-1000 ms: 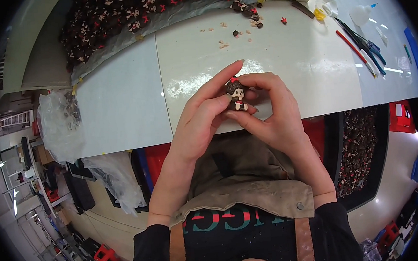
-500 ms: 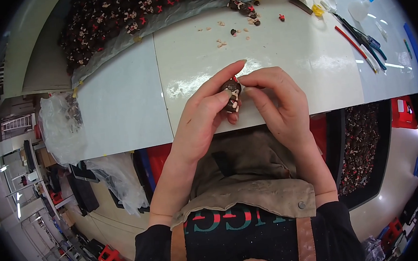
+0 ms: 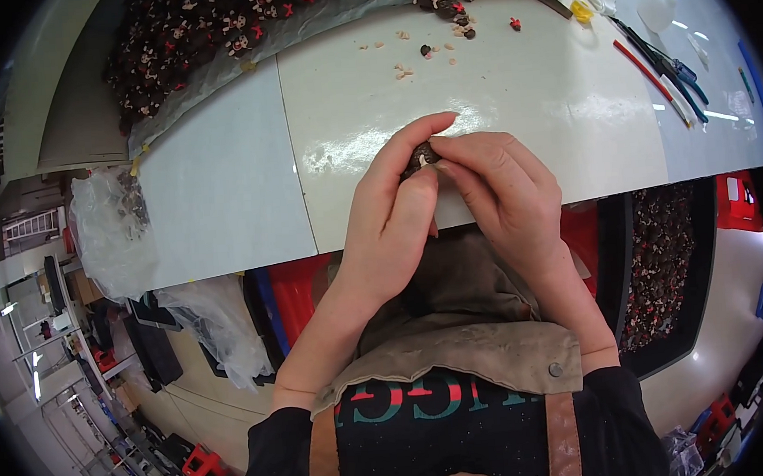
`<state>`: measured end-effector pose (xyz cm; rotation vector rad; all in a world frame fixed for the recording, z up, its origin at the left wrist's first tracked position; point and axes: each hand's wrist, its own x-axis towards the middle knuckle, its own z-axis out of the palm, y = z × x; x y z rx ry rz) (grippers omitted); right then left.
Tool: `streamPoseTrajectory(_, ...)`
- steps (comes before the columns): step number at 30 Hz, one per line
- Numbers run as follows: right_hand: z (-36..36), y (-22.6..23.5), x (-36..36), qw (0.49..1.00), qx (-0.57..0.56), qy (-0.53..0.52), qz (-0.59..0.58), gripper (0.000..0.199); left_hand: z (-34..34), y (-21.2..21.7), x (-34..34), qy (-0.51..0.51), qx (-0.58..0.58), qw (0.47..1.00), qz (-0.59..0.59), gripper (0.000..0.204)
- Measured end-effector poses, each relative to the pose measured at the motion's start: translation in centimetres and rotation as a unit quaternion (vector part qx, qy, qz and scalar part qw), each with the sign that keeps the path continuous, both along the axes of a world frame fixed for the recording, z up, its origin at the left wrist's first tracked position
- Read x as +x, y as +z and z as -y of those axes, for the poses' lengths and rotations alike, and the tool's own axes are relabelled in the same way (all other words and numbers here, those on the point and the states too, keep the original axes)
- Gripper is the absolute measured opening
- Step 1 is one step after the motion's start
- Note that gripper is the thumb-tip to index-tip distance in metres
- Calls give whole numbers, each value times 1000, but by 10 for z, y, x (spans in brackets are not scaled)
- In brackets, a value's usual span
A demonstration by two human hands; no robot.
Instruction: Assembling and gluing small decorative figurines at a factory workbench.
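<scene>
A small dark-brown figurine (image 3: 424, 156) with pale trim sits between my hands above the table's front edge. My left hand (image 3: 394, 209) is closed round it, with the thumb pressed on its near side and the index finger stretched out past its far side. At its right side, the index finger and thumb of my right hand (image 3: 508, 176) are pinched against it. Fingers cover most of the figurine, so whether a tiny part is in the right pinch cannot be seen.
Many similar brown figurines (image 3: 199, 38) are heaped on a sheet at the back left. Loose pale and brown pieces (image 3: 403, 71) lie farther back on the table (image 3: 227, 178). Cutters (image 3: 687, 75), a red stick (image 3: 651, 82) and a squeeze bottle (image 3: 656, 14) are at the right. A black bin (image 3: 712, 277) holds more brown pieces.
My right fingers have come in against the figurine, and my left thumb has moved lower on it. The figurine has turned and is more covered; its red detail no longer shows.
</scene>
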<state>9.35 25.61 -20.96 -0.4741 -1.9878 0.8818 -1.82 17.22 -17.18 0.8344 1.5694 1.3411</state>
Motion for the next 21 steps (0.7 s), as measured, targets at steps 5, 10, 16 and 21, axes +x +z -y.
streamPoseTrajectory(5,0,-6,-2,999,51,-10,-10,22,3,-7,-3,-9,18,999,-34,40)
streamPoseTrajectory(10,1,-3,4,1000,16,3,2,18,3,0,-3,-33,-18,999,22,38)
streamPoseTrajectory(16,-8,7,11,990,-136,30,-20,16,-5,-2,-6,8,0,977,211,52)
streamPoseTrajectory(21,-12,6,13,987,-155,50,-5,17,-7,-1,-5,-9,17,971,237,52)
